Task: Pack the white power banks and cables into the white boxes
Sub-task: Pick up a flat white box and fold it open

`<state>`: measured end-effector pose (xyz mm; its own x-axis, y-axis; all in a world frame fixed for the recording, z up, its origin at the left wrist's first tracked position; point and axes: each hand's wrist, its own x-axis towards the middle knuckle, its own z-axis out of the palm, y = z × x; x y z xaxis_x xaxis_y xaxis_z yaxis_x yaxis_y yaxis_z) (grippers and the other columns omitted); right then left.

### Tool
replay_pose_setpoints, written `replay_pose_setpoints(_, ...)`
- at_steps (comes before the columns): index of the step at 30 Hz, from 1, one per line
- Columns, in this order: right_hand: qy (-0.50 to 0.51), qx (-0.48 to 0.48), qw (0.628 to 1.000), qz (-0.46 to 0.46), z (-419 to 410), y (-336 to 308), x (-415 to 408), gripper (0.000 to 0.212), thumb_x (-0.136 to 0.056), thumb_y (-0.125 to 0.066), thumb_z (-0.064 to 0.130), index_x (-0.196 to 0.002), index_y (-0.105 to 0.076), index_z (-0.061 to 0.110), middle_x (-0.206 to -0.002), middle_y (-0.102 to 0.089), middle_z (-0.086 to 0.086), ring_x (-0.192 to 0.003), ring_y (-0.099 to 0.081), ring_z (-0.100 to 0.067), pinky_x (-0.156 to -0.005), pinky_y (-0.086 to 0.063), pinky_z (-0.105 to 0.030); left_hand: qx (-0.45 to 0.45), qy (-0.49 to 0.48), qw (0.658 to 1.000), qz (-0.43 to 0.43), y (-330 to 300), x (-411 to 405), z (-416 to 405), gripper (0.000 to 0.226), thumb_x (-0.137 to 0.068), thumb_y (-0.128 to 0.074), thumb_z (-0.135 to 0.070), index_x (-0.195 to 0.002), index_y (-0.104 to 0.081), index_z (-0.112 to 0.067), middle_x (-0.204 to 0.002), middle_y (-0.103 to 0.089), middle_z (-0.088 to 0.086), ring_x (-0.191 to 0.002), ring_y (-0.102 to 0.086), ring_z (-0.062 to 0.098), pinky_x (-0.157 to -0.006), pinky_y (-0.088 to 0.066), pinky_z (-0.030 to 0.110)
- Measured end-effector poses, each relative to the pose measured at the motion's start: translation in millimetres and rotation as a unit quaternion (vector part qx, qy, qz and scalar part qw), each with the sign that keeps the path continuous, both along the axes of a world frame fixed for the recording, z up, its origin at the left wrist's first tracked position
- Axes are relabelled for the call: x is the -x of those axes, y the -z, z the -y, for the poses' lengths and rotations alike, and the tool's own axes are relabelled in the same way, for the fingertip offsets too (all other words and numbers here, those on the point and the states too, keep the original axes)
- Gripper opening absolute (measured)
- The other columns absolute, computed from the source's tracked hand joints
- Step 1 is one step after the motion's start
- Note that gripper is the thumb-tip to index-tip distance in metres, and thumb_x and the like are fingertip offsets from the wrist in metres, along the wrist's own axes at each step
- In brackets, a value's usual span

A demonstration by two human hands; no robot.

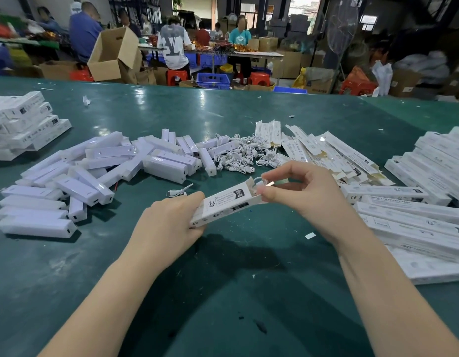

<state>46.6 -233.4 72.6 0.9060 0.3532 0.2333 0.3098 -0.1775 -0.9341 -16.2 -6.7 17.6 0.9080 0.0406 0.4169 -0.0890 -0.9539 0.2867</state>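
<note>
a long white printed cardboard box (224,203) is held tilted above the green table (249,292). the left hand (171,222) grips its near end; the right hand (300,191) pinches a coiled white cable (260,182) at its open mouth. loose white plastic power banks (94,171) lie left, flat boxes (416,217) right.

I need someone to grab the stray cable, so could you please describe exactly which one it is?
Start at the heap of power banks on the green table. Just right of its near edge, beyond the left hand, lies one coiled white cable, alone on bare table, unlike the tangled cable pile farther back.
</note>
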Motion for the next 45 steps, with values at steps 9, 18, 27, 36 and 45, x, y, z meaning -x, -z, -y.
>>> replay_pose_setpoints(9,-0.068,-0.01,0.997,-0.018,3.4,-0.3,0.0,0.023,-0.071,-0.081,0.002,-0.068,-0.078,0.025,-0.082,-0.077,0.0,-0.084,-0.074,-0.012,-0.072,-0.053,-0.013,-0.007,0.014,1.0,-0.016,3.1,1.0,1.2,0.037,-0.081,-0.062,-0.032,-0.068,-0.028,-0.028,-0.065,-0.049,-0.006,-0.065,-0.047,0.026,-0.057,-0.045,0.036)
replay_pose_setpoints(18,-0.053,-0.02,0.998,0.014,-4.4,1.6,4.4,0.014,-0.082,-0.076,0.012,-0.081,-0.08,0.025,-0.073,-0.074,0.011,-0.062,-0.057,0.004,-0.067,-0.043,-0.009,0.027,0.007,1.0,0.012,-0.3,1.9,2.9,0.031,-0.077,-0.068,-0.022,-0.07,-0.038,-0.023,-0.059,-0.044,-0.006,-0.062,-0.047,0.028,-0.055,-0.046,0.038)
replay_pose_setpoints(27,-0.067,-0.07,0.994,0.042,-4.1,-1.2,4.6,0.023,-0.084,-0.07,-0.003,-0.101,-0.074,0.012,-0.093,-0.077,0.005,-0.086,-0.072,-0.006,-0.076,-0.053,-0.015,0.052,-0.007,0.997,0.05,-2.3,2.3,4.8,0.02,-0.075,-0.072,-0.02,-0.083,-0.056,-0.011,-0.067,-0.059,0.0,-0.066,-0.052,0.032,-0.057,-0.048,0.039)
replay_pose_setpoints(36,-0.063,-0.002,0.995,0.071,-4.5,-0.6,5.2,0.028,-0.094,-0.056,-0.004,-0.106,-0.075,0.013,-0.1,-0.076,0.007,-0.093,-0.07,-0.003,-0.081,-0.05,-0.013,0.051,-0.021,0.997,0.051,-1.7,0.9,5.1,0.02,-0.076,-0.071,-0.022,-0.08,-0.052,-0.014,-0.069,-0.06,0.0,-0.067,-0.052,0.032,-0.059,-0.048,0.039)
replay_pose_setpoints(45,-0.057,-0.072,0.995,0.026,1.7,-1.0,-0.9,0.017,-0.083,-0.073,0.0,-0.09,-0.077,0.015,-0.084,-0.077,-0.003,-0.078,-0.073,-0.012,-0.075,-0.053,-0.016,0.028,0.014,0.998,0.063,-1.3,2.7,4.3,0.034,-0.075,-0.073,-0.018,-0.074,-0.04,-0.022,-0.061,-0.042,-0.009,-0.06,-0.045,0.03,-0.053,-0.046,0.038)
